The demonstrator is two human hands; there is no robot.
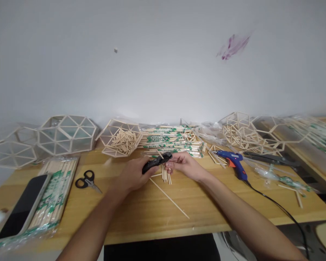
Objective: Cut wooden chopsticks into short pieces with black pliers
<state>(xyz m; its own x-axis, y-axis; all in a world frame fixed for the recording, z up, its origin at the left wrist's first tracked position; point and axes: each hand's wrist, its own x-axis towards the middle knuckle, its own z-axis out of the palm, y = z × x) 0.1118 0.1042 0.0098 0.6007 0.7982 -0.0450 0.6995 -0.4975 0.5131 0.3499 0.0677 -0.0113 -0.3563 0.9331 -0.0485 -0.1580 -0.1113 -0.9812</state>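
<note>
My left hand point(134, 174) is closed round the handles of a black cutting tool point(157, 162) held just above the wooden table point(141, 214). My right hand point(183, 164) pinches a small bunch of short wooden sticks point(165, 174) at the tool's jaws. One long thin stick point(170, 198) lies on the table below the hands. Behind them sits a stack of wrapped chopstick packs point(170, 140).
Scissors point(87, 180), a phone point(24, 204) on a pack of sticks point(55, 192) at left. A blue glue gun point(233, 163) with a black cable point(282, 210) at right. Stick-frame polyhedra point(66, 134) and a basket of cut sticks point(121, 139) line the wall.
</note>
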